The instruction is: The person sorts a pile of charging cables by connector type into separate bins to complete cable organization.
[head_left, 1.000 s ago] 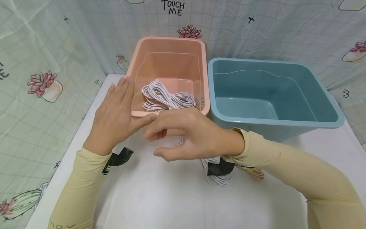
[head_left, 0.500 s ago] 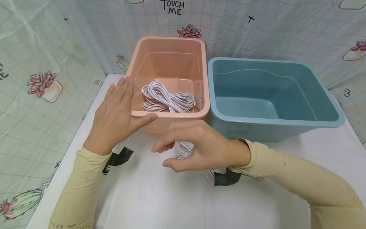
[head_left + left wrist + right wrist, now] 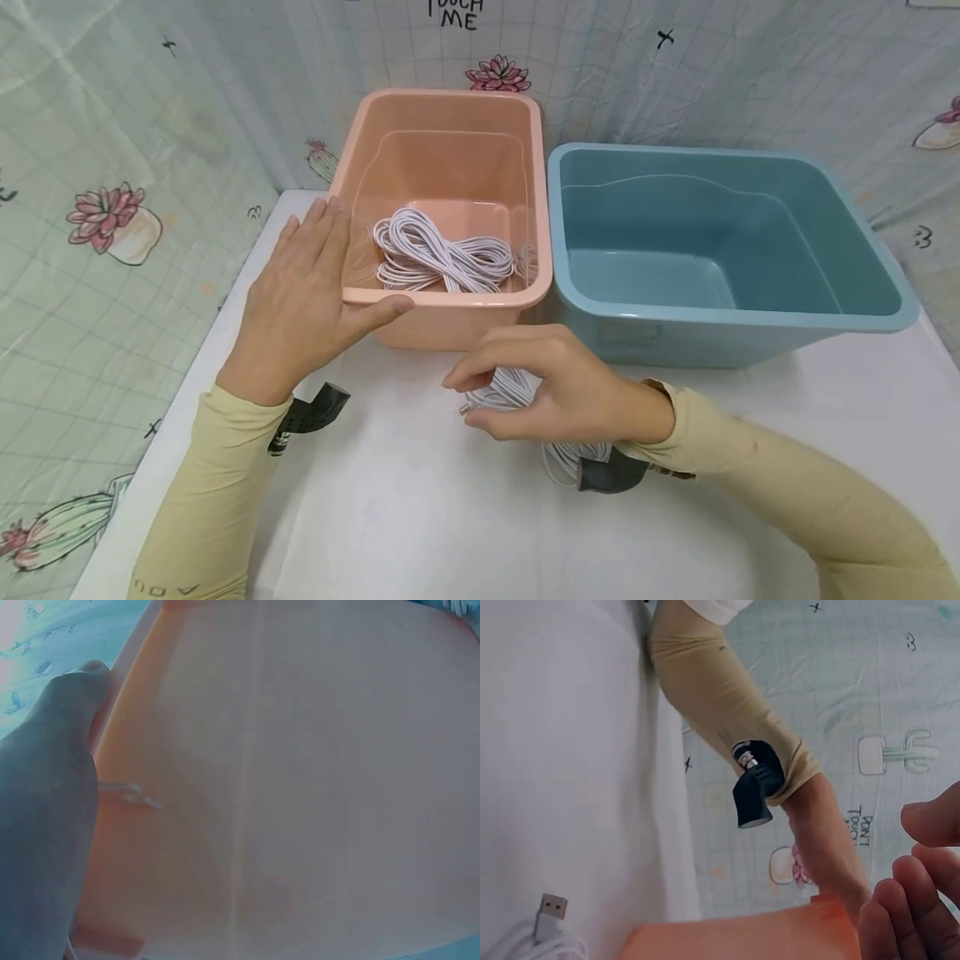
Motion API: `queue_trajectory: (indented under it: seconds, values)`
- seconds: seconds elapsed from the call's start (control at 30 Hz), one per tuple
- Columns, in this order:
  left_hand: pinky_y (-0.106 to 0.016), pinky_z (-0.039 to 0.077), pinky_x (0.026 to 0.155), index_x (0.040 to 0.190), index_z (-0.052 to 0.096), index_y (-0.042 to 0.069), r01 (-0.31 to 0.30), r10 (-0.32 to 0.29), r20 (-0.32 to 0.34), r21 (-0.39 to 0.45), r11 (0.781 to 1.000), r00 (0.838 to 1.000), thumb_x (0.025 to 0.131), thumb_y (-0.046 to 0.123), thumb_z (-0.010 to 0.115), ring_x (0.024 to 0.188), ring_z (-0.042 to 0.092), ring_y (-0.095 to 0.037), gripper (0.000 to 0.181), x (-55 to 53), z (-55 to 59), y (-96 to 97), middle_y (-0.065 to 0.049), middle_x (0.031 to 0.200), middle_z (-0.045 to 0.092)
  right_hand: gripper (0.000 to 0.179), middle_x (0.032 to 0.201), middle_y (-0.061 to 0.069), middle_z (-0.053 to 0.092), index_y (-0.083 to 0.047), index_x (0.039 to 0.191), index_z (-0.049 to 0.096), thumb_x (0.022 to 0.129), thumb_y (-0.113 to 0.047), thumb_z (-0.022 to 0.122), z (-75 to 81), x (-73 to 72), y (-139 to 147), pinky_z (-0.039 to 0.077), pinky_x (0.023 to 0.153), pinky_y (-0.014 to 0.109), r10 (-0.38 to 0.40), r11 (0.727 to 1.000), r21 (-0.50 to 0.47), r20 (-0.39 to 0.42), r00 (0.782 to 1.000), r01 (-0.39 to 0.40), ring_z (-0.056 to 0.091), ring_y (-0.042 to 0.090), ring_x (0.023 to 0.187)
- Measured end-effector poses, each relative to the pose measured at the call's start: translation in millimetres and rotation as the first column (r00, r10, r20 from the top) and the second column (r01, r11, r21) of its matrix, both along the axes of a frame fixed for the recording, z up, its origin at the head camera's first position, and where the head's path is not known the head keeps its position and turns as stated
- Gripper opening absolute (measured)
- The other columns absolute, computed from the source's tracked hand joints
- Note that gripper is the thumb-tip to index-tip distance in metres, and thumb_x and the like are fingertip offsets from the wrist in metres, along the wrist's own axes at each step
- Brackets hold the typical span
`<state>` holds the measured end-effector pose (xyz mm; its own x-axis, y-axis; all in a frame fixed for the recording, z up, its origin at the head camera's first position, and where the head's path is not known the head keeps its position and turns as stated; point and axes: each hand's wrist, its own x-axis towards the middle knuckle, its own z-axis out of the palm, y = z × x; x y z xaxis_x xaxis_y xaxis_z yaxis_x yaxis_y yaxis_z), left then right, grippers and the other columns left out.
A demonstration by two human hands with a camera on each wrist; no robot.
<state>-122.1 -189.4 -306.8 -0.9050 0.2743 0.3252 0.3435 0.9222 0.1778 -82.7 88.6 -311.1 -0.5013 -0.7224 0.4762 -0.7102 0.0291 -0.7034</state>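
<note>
My left hand [image 3: 296, 300] lies with straight fingers along the left rim of the peach bin [image 3: 442, 321], thumb across the front corner. The left wrist view has the left hand [image 3: 49, 810] beside the bin's wall [image 3: 315, 787]. Inside the bin is a looped bundle of white cable [image 3: 435, 258]. My right hand [image 3: 562, 387] hovers just in front of the bins, fingers loosely bent, thumb apart, nothing between them. Partly hidden behind it, a white cable bundle [image 3: 504, 390] lies on the table. In the right wrist view, a USB plug [image 3: 551, 911] shows near the bin.
A blue bin [image 3: 720, 325] stands right of the peach one. Another coil of white cable [image 3: 562, 461] lies under my right wrist, partly covered by the black wrist camera [image 3: 611, 472]. A patterned cloth [image 3: 600, 75] hangs behind and to the left of the white table [image 3: 420, 508].
My right hand has drawn back from the peach bin's front edge, toward me and to the right, over the cable bundle. The left hand stays on the rim.
</note>
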Motion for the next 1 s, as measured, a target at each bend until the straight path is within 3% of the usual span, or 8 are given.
queue_trajectory:
  seconds: [0.57, 1.0]
  values:
    - [-0.047, 0.013, 0.127, 0.154, 0.021, 0.003, 0.001, -0.001, 0.020, 0.002, 1.000, 1.000, 0.078, 0.074, 0.060, 0.153, 0.020, -0.031, 0.111, -1.3, 0.5, 1.1, -0.016, 0.162, 0.023, 0.032, 0.102, -0.007, 0.070, -0.019, 0.109, 0.071, 0.079, -0.016, 0.079, -31.3, -0.4, 26.5, 0.054, 0.082, 0.020, -0.158, 0.985, 0.081, 0.034, 0.987, 0.155, 0.063, 0.002, 0.094]
    - [-0.047, 0.013, 0.127, 0.155, 0.018, 0.007, -0.005, 0.005, 0.020, -0.012, 1.000, 1.000, 0.078, 0.070, 0.063, 0.153, 0.019, -0.028, 0.109, -0.6, 1.7, 1.4, -0.014, 0.162, 0.020, 0.035, 0.099, -0.003, 0.070, -0.016, 0.110, 0.070, 0.077, -0.013, 0.080, -52.2, -2.2, 37.7, 0.054, 0.082, 0.019, -0.213, 0.973, 0.102, 0.046, 0.976, 0.208, 0.061, 0.005, 0.093]
